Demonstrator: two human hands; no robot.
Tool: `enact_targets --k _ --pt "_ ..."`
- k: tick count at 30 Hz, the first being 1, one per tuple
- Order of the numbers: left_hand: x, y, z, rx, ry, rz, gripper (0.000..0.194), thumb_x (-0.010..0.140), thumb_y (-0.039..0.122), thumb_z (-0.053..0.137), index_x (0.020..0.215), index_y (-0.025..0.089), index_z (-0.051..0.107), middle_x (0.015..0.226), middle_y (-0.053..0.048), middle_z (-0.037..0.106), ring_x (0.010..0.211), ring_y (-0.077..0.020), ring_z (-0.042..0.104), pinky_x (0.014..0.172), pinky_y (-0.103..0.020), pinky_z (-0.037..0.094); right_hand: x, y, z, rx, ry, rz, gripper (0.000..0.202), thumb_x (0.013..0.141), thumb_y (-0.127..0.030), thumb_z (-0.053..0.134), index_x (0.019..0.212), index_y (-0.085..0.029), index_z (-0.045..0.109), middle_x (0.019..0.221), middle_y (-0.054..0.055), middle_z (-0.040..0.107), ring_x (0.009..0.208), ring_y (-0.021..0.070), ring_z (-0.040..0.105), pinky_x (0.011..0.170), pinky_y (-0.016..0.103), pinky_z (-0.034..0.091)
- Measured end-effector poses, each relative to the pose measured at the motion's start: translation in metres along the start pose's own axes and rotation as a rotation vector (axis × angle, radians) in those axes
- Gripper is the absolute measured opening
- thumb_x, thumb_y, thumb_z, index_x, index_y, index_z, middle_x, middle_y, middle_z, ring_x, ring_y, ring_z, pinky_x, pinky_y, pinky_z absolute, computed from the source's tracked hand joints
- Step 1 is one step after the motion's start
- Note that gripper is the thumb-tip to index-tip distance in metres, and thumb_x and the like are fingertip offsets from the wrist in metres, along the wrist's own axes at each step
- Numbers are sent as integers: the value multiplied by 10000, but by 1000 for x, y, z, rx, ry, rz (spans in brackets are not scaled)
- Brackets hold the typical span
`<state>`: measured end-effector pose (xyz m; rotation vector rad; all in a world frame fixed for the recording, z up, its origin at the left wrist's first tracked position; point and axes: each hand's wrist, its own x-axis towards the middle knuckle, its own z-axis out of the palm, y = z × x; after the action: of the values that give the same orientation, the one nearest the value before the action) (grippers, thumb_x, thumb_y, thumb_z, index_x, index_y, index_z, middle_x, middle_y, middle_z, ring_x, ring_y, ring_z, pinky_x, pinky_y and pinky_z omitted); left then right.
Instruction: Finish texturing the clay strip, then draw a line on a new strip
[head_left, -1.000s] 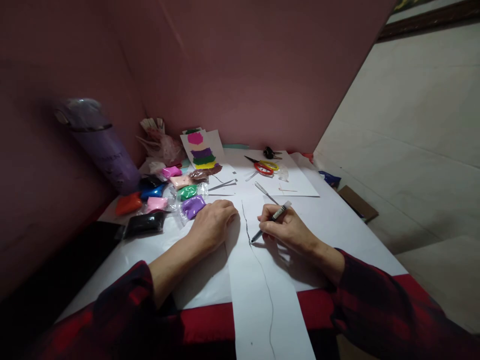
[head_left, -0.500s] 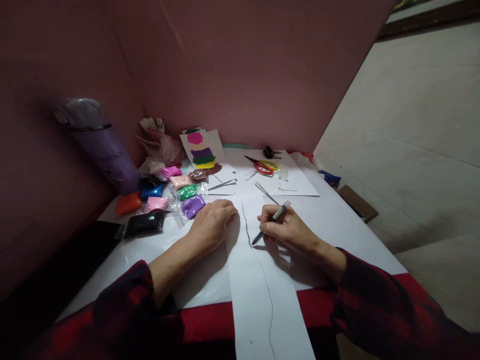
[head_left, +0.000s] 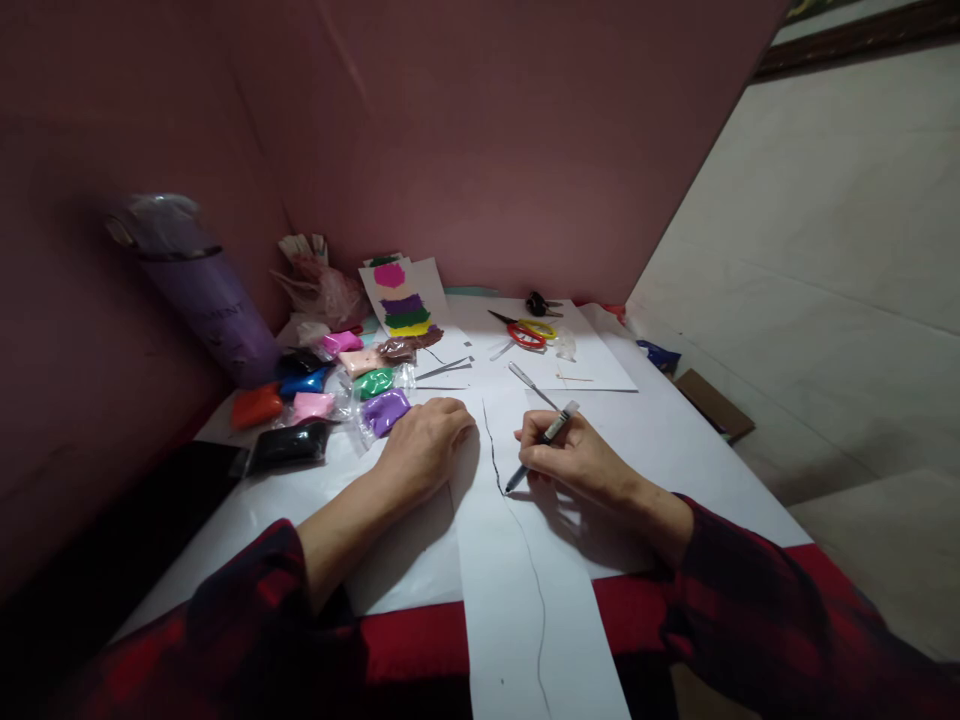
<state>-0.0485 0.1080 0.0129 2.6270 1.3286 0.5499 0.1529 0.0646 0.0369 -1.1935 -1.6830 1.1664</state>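
In my right hand [head_left: 574, 450] is a slim dark pen [head_left: 556, 425] with a clear end, gripped near its tip. The tip touches a long white paper strip [head_left: 502, 600] at a wavy line. Above the tip this line [head_left: 491, 450] is thick and black; below, a thin grey line [head_left: 536, 570] runs to the near end of the strip. My left hand [head_left: 424, 440] rests palm down at the strip's left edge, fingers together and slightly bent, with nothing seen in it. Beside it lies a bag of purple clay-like material [head_left: 386, 411].
Several small bags of coloured material, including a black one [head_left: 289, 447], lie left, before a purple bottle [head_left: 214, 300]. Scissors [head_left: 529, 330], a thin metal tool [head_left: 529, 382] and a colour-painted card [head_left: 405, 300] are farther back. The strip hangs over the table's red near edge [head_left: 412, 640].
The pen tip has moved very slightly down and right along the line, lengthening the thick black stroke a little. My left hand stays where it was.
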Motion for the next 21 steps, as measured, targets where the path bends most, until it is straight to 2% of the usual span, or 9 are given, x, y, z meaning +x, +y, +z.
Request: enact_targets --k 6,12,18,21 --pt "0 0 0 0 -13 -1 282 861 121 445 859 192 718 965 -65 687 950 -232 622 784 -340 468 0 1 1 1 42 32 134 675 -221 590 568 -205 511 476 -51 504 500 118 458 571 302 406" --pt "0 2 -2 -7 -14 -5 289 867 126 432 841 186 713 942 -67 685 941 -230 619 783 -335 459 -1 1 0 -10 -5 9 132 661 -162 565 548 -213 518 476 -53 492 515 118 451 699 346 473" --pt "0 1 -2 -11 -14 -5 286 863 121 433 840 184 711 937 -70 683 934 -229 619 786 -336 458 -1 -1 -2 -19 -48 26 126 653 -158 554 546 -210 513 487 -47 498 524 120 453 729 359 486" --pt "0 1 -2 -14 -13 -1 294 872 126 428 837 183 714 936 -74 681 936 -228 617 802 -340 460 -1 -1 -2 -17 -31 24 131 663 -178 562 547 -208 510 484 -52 490 528 121 454 742 362 481"
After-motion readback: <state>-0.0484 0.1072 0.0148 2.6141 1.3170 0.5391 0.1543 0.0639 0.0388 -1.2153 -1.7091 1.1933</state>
